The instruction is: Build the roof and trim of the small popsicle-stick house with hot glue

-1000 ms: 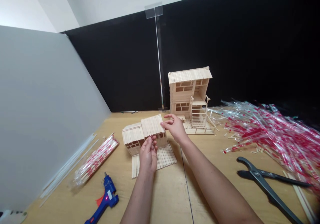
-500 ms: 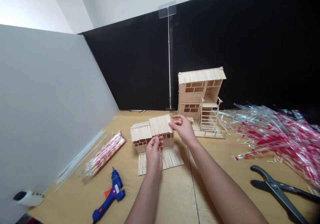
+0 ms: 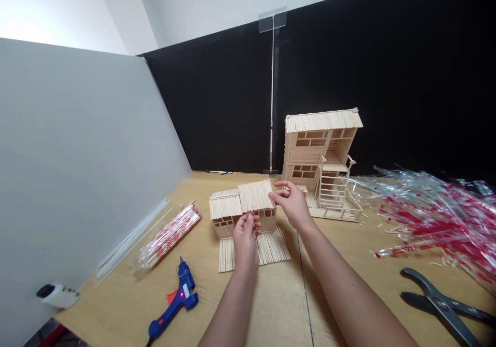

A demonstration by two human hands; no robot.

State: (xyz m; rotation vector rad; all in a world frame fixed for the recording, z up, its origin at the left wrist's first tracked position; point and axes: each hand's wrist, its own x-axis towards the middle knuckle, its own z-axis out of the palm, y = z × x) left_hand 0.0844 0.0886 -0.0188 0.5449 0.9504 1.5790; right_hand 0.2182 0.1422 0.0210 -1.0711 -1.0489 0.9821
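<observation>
Two-storey house (image 3: 309,154) behind right hand (image 3: 295,205); glue gun (image 3: 186,291) left, cutters (image 3: 440,303) right.

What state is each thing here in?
Smaller house: upright, roofed
Left hand: fingers curled, before smaller house
Right hand: thumb and forefinger apart, at smaller house
Taller house: upright, roofed
Glue gun: lying down, light lit
Cutters: lying, jaws apart
Stick bundle: wrapped, lying
Plastic wrappers: crumpled, heaped
</observation>
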